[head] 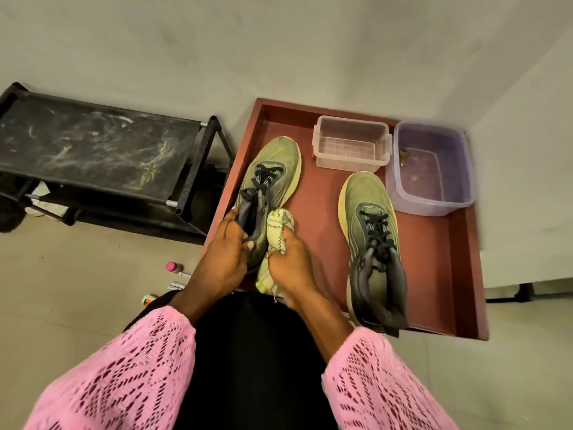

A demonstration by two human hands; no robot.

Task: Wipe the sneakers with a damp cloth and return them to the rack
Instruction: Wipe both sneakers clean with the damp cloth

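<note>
While the left hand (228, 243) grips the dark heel collar of the olive-green mesh sneaker (268, 187) on the red-brown tray (440, 274), the right hand (286, 262) clutches the pale yellow cloth (277, 231) against its near right side — toe pointing far; the black fabric-topped rack (93, 147) stands left — nearer the left hand

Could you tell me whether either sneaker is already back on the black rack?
No, both sneakers lie on the red tray, beside the rack, whose top shelf holds no shoes.
</note>
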